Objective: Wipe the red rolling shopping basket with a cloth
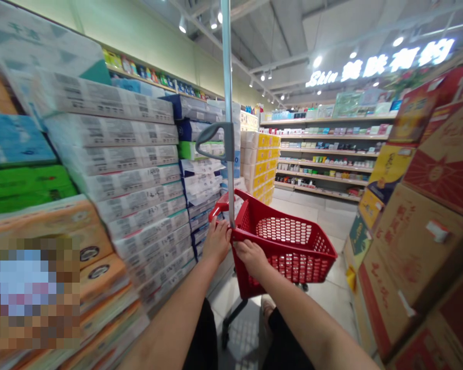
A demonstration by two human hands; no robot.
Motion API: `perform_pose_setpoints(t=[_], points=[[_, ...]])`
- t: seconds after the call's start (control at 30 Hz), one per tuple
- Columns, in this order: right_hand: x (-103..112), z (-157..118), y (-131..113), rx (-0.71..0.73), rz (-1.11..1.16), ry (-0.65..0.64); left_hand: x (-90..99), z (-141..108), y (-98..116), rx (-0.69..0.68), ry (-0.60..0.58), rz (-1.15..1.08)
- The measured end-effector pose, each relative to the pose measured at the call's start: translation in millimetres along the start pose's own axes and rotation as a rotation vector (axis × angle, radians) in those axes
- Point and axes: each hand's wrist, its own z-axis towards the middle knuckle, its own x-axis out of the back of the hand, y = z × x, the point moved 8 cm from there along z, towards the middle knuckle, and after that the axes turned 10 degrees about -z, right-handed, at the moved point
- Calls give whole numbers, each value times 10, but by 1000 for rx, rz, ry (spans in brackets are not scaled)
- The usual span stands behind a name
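Note:
A red plastic shopping cart [289, 262] with a perforated basket stands in front of me, angled off to the right. My left hand [217, 240] is closed over its red handle at the near left corner. Close by, my right hand [251, 258] grips the near side of the cart's rim, its fingers curled and partly hidden. Between and beyond the hands a tall metal pole [227, 77] rises at the cart's corner. A grey loop-shaped grip [215, 141] is fixed partway up the pole.
Tall stacks of wrapped tissue packs [139, 174] line the left side, with orange packs [96, 277] nearest. Cardboard cartons [412, 246] are piled on the right. Yellow-and-white packs [260, 164] and stocked shelves [327, 136] stand ahead. Pale tiled floor [312, 205] runs between.

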Motion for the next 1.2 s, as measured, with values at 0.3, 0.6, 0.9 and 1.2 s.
perform_pose_setpoints(t=[0.3,0.6,0.9,1.2], points=[[196,5,664,-421,203,101,-12,-50,32,-8,4,3],[153,-124,693,-378,223,107,18,-47,19,-50,41,9],[164,27,465,-374,214,-8,-44,21,9,-115,-26,63],[2,108,555,-503,213,-215,-88,38,56,-118,-109,165]])
